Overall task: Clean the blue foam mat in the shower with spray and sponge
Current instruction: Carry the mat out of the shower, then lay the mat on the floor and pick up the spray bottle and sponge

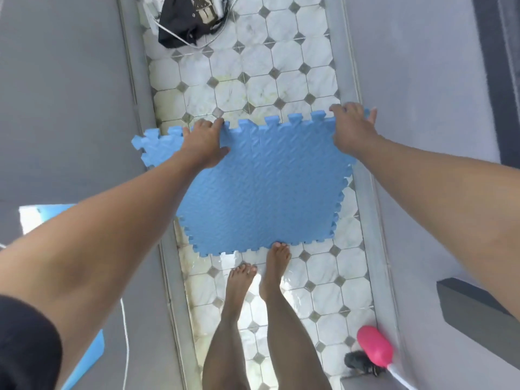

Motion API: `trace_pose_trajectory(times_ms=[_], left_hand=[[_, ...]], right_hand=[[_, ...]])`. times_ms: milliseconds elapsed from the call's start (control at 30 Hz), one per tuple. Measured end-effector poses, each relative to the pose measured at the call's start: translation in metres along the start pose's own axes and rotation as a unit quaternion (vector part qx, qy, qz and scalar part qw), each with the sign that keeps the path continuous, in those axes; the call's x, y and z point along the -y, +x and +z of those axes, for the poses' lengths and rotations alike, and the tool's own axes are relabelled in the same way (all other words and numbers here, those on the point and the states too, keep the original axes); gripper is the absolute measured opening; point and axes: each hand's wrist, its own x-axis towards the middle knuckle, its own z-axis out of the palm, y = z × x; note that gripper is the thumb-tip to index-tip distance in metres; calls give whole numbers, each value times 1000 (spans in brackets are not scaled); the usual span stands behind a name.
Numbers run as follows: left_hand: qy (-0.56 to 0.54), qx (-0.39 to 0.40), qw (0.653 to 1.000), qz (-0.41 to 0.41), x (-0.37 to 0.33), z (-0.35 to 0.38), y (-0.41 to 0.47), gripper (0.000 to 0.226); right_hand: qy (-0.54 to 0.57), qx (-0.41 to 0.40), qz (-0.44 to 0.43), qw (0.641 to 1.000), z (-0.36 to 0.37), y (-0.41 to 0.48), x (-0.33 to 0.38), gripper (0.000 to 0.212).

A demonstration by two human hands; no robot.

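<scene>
A blue foam mat [264, 187] with jigsaw edges hangs upright over the wet tiled shower floor [281, 74]. My left hand [204, 144] grips its top edge near the left corner, fingers over the far side and thumb on the near face. My right hand [351, 128] grips the top right corner. The mat's lower edge reaches the floor just in front of my bare feet [261, 274]. A pink bottle [374, 349] lies at the lower right beside a dark object [360, 361] that could be a sponge.
Grey walls close in on both sides of the narrow tiled strip. A black cloth or bag [191, 21] with a white cord lies at the far end. Another blue mat piece [87, 358] shows at the lower left. A grey ledge [475, 308] juts out at right.
</scene>
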Motion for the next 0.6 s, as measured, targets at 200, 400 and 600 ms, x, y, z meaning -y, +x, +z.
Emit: trace_pose_trajectory(times_ms=[200, 400, 600], left_hand=[[-30, -21, 999, 9, 1, 4, 9, 81], [-50, -9, 996, 71, -26, 23, -38, 75], [-114, 45, 982, 147, -106, 71, -145, 67]], right_hand=[[44, 23, 38, 998, 1, -2, 23, 77], [194, 13, 23, 981, 22, -74, 35, 57], [419, 77, 146, 893, 108, -264, 17, 22]])
